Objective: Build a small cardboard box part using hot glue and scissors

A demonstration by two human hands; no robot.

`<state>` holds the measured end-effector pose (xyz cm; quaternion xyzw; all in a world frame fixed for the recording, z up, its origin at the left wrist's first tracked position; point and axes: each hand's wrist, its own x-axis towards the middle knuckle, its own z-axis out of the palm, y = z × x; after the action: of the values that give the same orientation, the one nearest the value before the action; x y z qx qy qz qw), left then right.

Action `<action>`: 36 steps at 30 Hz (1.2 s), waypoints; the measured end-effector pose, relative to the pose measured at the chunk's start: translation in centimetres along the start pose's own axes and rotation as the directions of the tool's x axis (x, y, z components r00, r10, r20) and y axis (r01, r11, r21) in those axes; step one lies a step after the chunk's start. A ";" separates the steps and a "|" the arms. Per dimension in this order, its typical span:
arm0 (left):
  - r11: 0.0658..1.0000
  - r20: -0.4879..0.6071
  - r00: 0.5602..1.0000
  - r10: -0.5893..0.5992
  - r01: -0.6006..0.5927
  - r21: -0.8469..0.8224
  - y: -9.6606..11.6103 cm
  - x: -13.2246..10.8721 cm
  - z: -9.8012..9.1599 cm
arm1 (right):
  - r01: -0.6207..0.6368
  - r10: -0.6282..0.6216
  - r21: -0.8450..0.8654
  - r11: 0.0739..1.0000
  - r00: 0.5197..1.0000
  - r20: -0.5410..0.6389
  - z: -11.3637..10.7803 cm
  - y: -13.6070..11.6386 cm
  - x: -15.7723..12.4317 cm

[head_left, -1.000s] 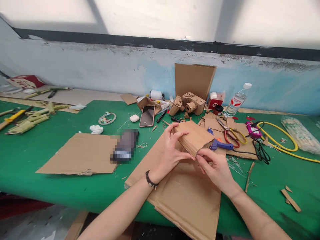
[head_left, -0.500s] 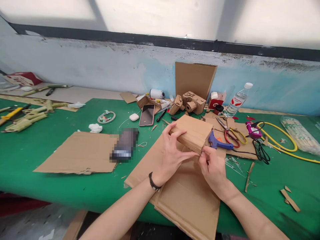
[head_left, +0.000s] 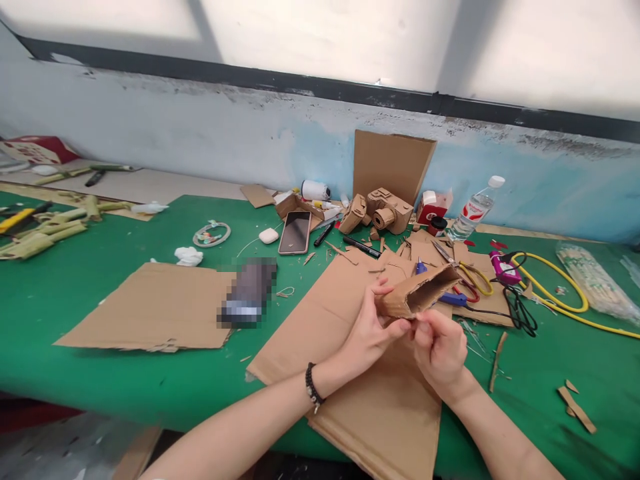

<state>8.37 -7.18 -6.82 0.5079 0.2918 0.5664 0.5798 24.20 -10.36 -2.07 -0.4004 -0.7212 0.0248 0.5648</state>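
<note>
A small hollow cardboard box (head_left: pixel 397 300) is held up above large cardboard sheets (head_left: pixel 370 407), its open end tilted up toward me and to the right. My left hand (head_left: pixel 365 333) grips the box from the left, thumb along its lower edge. The fingers of my right hand (head_left: pixel 440 347) are pinched at the near lower corner of the open end. Just behind the box lie a blue glue gun (head_left: pixel 453 299), partly hidden, and scissors with red and yellow handles (head_left: pixel 475 277).
Cardboard camera models (head_left: pixel 389 210), a water bottle (head_left: pixel 471 210) and a phone (head_left: pixel 295 232) stand or lie toward the wall. A flat cardboard piece (head_left: pixel 150 307) is at left. Yellow hose (head_left: pixel 560 280) and a bag of sticks (head_left: pixel 597 280) are at right.
The box has been turned, so its hollow open end now shows instead of its flat top face. Both hands have shifted slightly right and down with it.
</note>
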 end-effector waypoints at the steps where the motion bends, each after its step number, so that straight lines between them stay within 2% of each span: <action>1: 0.999 0.000 1.000 -0.027 0.027 -0.047 -0.1 -0.1 0.2 | -0.042 0.042 0.074 0.996 0.999 0.009 0.1 -0.2 0.0; 5: 0.977 0.013 0.992 -0.122 0.123 -0.172 0.3 0.0 0.4 | -0.111 0.107 0.385 0.916 0.994 0.032 0.5 -0.8 0.3; 7: 0.978 -0.014 0.993 -0.115 0.111 -0.174 0.8 0.2 0.1 | -0.138 0.130 0.480 0.866 0.990 0.049 0.5 -1.0 0.3; 10: 0.991 -0.039 0.997 -0.059 0.054 -0.118 1.5 0.6 -0.5 | -0.182 0.160 0.529 0.829 0.983 0.087 0.2 -1.1 0.2; 15: 1.000 0.038 0.999 -0.015 0.014 0.018 2.9 1.0 -0.8 | -0.306 0.250 0.629 0.715 0.952 0.179 -0.2 -1.4 0.9; 18: 0.998 -0.070 0.997 0.015 -0.011 0.063 3.6 1.5 -0.6 | -0.363 0.290 0.637 0.680 0.931 0.220 -0.4 -1.9 1.7; 22: 0.998 -0.242 0.969 0.041 -0.031 0.046 4.2 2.8 -1.4 | -0.418 0.355 0.647 0.638 0.905 0.235 -0.9 -2.2 2.2; 25: 0.997 -0.336 0.942 -0.021 -0.005 -0.075 5.0 3.7 -2.5 | -0.439 0.402 0.585 0.682 0.893 0.202 -1.6 -1.6 2.1; 28: 0.979 -0.367 0.926 -0.087 0.011 -0.204 5.9 4.0 -3.3 | -0.460 0.480 0.414 0.785 0.875 0.063 -2.1 -0.2 2.1; 30: 0.960 -0.343 0.930 -0.131 0.032 -0.277 6.4 4.0 -3.4 | -0.479 0.521 0.354 0.803 0.853 -0.029 -2.2 0.9 2.3; 34: 0.915 -0.248 0.939 -0.238 0.131 -0.382 6.8 3.8 -2.7 | -0.497 0.577 0.363 0.788 0.802 -0.154 -1.5 2.7 2.9; 36: 0.893 -0.160 0.942 -0.294 0.211 -0.398 6.8 3.5 -2.2 | -0.493 0.578 0.387 0.780 0.804 -0.142 -1.0 3.1 3.2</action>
<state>4.53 -4.35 -0.46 0.2808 0.3030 0.5827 0.6999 26.63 -6.75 -0.72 -0.4892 -0.4833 0.2550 0.6798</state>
